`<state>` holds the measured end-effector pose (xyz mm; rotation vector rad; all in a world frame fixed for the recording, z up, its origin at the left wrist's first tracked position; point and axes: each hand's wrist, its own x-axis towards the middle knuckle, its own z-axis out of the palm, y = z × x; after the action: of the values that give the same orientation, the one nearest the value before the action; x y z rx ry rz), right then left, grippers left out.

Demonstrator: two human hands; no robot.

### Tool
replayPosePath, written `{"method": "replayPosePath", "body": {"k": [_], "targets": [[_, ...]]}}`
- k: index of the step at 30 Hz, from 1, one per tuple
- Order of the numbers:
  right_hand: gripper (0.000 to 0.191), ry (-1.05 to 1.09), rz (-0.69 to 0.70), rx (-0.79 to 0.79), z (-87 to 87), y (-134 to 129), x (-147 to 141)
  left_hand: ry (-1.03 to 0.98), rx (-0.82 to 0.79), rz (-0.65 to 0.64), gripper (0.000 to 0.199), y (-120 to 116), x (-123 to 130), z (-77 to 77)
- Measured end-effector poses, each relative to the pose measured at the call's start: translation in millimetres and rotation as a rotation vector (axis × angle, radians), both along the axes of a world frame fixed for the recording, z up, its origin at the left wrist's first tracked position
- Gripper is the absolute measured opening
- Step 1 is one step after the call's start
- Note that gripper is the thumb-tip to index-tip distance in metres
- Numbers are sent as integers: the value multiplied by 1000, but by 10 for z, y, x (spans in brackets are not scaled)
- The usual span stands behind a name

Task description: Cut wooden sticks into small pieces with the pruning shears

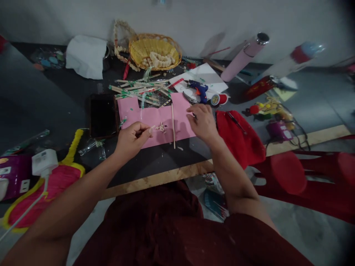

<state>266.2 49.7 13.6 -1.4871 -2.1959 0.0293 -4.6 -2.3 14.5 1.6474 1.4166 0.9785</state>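
Note:
My left hand (134,137) is closed in a pinch on a small pale piece of wooden stick (152,128). Just right of those fingertips, a little heap of cut stick pieces (161,127) lies on a pink paper sheet (181,129). One longer wooden stick (173,127) rests upright in view across the paper, its near end past the edge. My right hand (203,122) is over the sheet's right side, fingers loosely bent and apart. A small dark thing (194,115) shows between them; I cannot make out what it is.
Behind the paper lie several wrapped chopsticks (138,90), a blue glue gun (199,90) and a red thread spool (222,99). A yellow basket (155,42) and a pink flask (244,57) stand farther back. A phone (103,115) is left; red cloth (240,138) is right.

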Motion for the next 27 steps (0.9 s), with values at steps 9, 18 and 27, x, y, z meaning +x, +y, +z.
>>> {"method": "replayPosePath", "body": {"k": [9,18,27], "targets": [[34,-237,-291,-21,-261,138,567,-28,-3,-20,19,9,-5,-2],[20,-17,-210,75,-160,219,645,-65,3,-31,18,16,-16,-33],[17,839,84,-291,261,-6,127,-176,-71,26,15,41,-12,55]]}}
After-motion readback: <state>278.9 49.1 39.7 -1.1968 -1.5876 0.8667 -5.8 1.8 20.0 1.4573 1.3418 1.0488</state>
